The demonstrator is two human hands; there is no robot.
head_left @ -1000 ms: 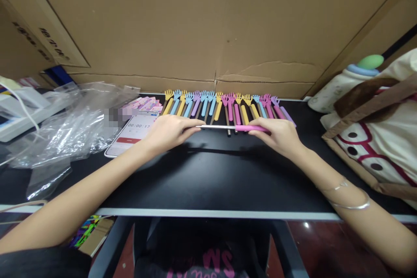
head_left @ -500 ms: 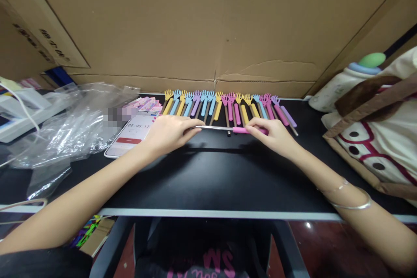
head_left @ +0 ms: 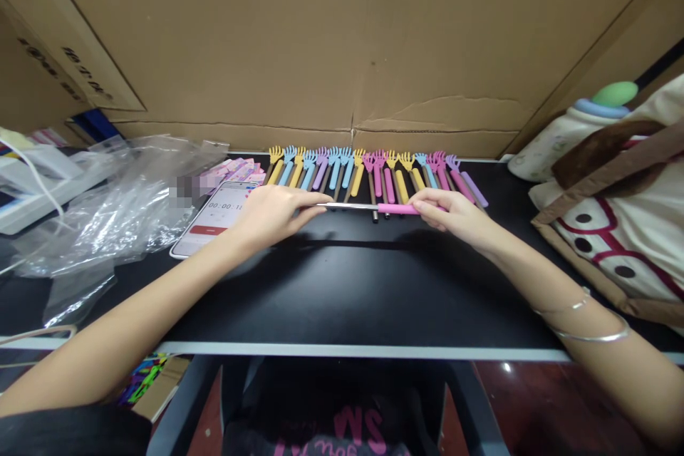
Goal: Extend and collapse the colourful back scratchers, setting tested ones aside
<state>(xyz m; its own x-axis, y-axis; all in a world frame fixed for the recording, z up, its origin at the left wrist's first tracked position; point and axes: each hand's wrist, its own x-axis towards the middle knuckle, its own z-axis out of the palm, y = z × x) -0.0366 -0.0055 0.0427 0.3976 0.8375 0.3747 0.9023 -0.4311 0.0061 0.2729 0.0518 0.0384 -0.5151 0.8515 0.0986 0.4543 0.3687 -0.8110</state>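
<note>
I hold a telescopic back scratcher level above the black desk, its silver rod on the left and its pink handle on the right. My left hand is closed on the rod's left end. My right hand pinches the pink handle. Just behind it lies a row of several back scratchers in yellow, blue, purple and pink, claw ends toward the cardboard wall.
A phone showing a timer lies left of my left hand, with pink packets and crumpled clear plastic bags beyond it. A cream and brown bag sits at the right. Cardboard walls the back.
My right hand has slid a little to the right along the pink handle. The rod stays level between both hands. The phone timer has counted on.
</note>
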